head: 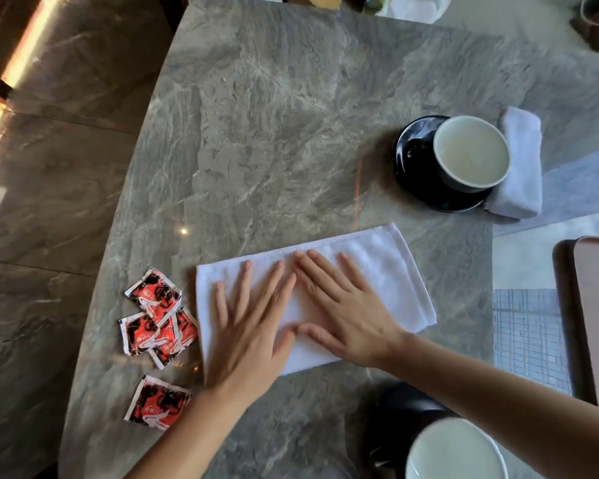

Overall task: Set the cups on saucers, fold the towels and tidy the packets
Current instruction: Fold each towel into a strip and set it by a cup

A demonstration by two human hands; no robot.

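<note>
Here both hands lie flat on a white towel [377, 267] spread across the near middle of a grey marble table [274, 133]. The left hand [253, 326] presses palm down on the towel's left half, fingers straight and spread wide, holding nothing. The right hand [343, 309] presses down just beside it, fingers also stretched out and a little fanned, holding nothing; the index fingertips and the thumbs of the two hands nearly touch. The towel looks folded into a long strip, its layered edge showing at the right end.

Left of the towel lie red and black packets [159, 316], three overlapping in a loose cluster and touching the towel's edge, with a fourth packet [156, 402] apart, nearer the person.

Far right, a cup [471, 152] stands on a black saucer [412, 167], off centre toward its right rim, with a rolled towel [523, 167] right behind it. A second cup [453, 451] sits at the bottom edge, partly under the right forearm.
</note>
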